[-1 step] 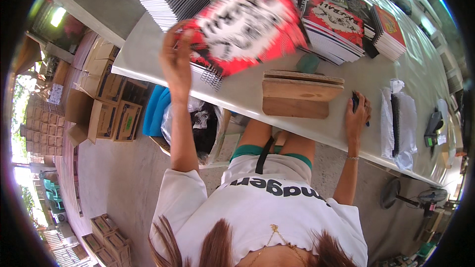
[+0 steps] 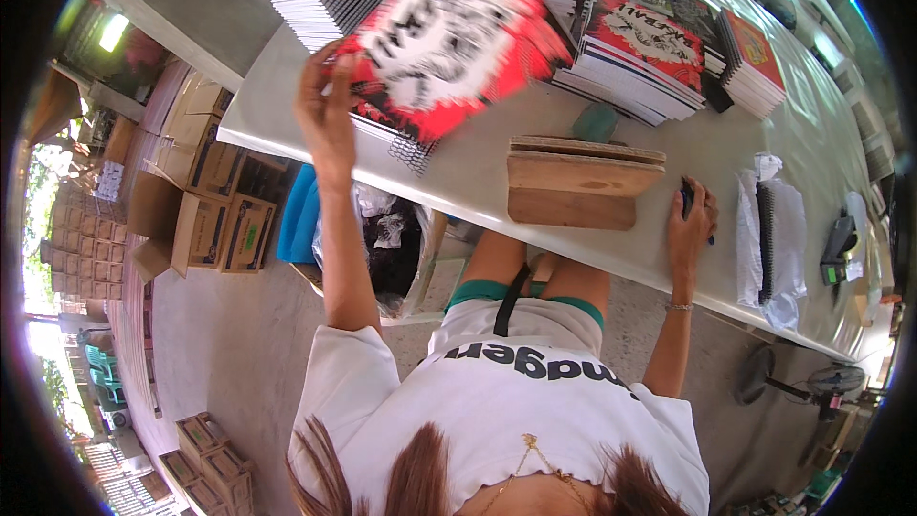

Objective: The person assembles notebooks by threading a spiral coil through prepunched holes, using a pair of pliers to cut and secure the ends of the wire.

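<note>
A rectangular red, white and black book (image 2: 458, 48) is at 12 o'clock over the white worktop (image 2: 277, 100), its 9 o'clock corner pinched by the left hand (image 2: 327, 119). Probably light, bendy, slick; edges suit gripping. At 3 o'clock, the right hand (image 2: 693, 218) clasps a slim dark tool (image 2: 687, 197).

Straight to the red notebook (image 2: 454, 48), splashed white across the middle, marked with a black drawing and bold black lettering. Held by its left corner in the left hand (image 2: 327, 100), cover up, turned askew, poised over a spiral-bound stack (image 2: 409, 155), slightly blurred towards the far edge. Now across to a slim dark object (image 2: 687, 197), tucked into the right hand (image 2: 693, 214) at the tabletop (image 2: 707, 148), showing a bluish end, otherwise too covered to identify.
</note>
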The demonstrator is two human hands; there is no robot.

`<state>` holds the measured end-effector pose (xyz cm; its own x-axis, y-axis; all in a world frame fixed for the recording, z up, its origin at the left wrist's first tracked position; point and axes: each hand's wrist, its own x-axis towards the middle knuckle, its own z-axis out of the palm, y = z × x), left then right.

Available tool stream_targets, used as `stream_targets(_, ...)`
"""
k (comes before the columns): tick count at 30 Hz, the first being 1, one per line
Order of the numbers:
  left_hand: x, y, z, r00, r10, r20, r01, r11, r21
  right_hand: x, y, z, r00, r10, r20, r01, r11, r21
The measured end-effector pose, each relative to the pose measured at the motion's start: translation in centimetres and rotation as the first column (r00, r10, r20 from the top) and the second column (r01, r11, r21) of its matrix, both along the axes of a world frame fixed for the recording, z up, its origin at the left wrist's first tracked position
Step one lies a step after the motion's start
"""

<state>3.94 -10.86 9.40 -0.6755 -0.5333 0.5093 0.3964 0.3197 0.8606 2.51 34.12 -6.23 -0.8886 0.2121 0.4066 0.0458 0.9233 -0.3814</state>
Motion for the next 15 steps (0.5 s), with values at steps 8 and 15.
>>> stream_targets(8, -2.4, -11.3, -8.0, 0.973, 0.133, 0.186, -0.169, 0.966, 0.194, 0.1, -0.4, 0.3, 0.999, 0.038, 0.003, -0.038, 0.999, -0.003)
stream_targets(15, -3.2, -10.7, -9.9, 0.941, 0.257, 0.222, -0.254, 0.966, -0.045, -1.9, 1.5, -0.1, 0.996, 0.083, -0.031, -0.083, 0.996, 0.014)
